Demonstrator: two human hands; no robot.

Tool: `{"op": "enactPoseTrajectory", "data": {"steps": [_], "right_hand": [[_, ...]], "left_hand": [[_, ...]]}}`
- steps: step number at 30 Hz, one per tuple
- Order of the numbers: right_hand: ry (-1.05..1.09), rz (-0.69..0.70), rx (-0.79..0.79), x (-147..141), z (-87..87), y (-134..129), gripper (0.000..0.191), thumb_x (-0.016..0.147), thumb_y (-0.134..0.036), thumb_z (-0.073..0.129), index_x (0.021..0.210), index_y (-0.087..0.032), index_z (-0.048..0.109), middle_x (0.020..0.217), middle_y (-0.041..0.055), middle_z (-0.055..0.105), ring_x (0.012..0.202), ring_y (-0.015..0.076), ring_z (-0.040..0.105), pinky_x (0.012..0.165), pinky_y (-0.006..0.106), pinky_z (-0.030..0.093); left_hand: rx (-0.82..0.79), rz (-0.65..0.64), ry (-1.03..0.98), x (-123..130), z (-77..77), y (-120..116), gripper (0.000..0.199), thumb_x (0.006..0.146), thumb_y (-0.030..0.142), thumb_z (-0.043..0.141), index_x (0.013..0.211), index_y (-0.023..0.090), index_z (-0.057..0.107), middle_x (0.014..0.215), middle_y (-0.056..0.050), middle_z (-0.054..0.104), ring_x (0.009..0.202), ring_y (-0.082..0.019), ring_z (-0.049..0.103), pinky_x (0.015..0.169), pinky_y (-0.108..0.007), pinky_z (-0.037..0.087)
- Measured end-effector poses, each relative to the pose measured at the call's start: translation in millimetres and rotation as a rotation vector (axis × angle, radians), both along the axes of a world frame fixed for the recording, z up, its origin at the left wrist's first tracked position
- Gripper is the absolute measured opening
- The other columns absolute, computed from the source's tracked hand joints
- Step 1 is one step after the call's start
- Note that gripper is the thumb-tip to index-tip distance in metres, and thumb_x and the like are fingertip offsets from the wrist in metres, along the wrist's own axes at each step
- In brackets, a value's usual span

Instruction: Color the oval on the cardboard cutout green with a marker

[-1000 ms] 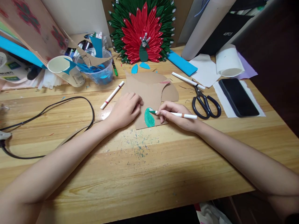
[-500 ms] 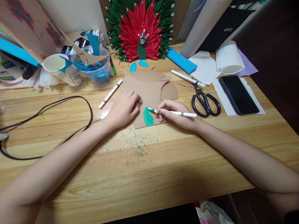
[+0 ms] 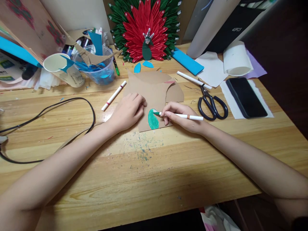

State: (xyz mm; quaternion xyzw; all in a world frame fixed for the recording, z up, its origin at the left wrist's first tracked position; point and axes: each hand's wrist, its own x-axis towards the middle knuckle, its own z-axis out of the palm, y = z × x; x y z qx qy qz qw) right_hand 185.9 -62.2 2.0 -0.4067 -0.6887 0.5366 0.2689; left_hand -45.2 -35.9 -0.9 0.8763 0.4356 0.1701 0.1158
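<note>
Hardly anything moves since the earlier frame: things sit a tiny bit higher in view, but the left hand (image 3: 131,110), the right hand (image 3: 181,117) and the white pen (image 3: 195,117) keep almost the same spots. Biggest of all is the wooden table (image 3: 154,179). On its far side stands a big bird picture (image 3: 145,24) with red and green feathers. Nearer, in the middle, the brown cardboard (image 3: 151,88) lies flat. On the left part of it rests the left hand, with its fingers softly bent; I cannot tell if they pinch anything underneath. On the right side, the right hand has its fingers closed around the white pen, close to the green tip. Off to the right, apart from that hand, lie the black scissors (image 3: 209,100). Smaller than those is the green oval (image 3: 153,122), near the cardboard's near edge, between the two hands. The pen tip seems to touch its far end. I think the step now is coloring in this shape, and it looks nearly full. Smallest is a pale patch (image 3: 154,110) beside the tip. The next move seems to need short, careful strokes there, inside the line, with the cardboard kept still.
</note>
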Motion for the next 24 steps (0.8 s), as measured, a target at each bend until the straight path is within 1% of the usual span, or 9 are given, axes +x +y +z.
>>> {"op": "enactPoseTrajectory", "data": {"steps": [24], "right_hand": [[-0.023,-0.005,0.010,-0.3,1.9,-0.2,0.016,0.092,-0.030,0.049,0.089,-0.018,0.059,0.072,0.0013,0.063,0.068,0.0125,0.059,0.063,0.025,0.044]], "left_hand": [[0.007,-0.009,0.003,-0.1,-0.9,1.3,0.014,0.088,0.017,0.040,0.092,0.018,0.053,0.093,-0.006,0.059,0.087,-0.018,0.051,0.078,-0.032,0.040]]}}
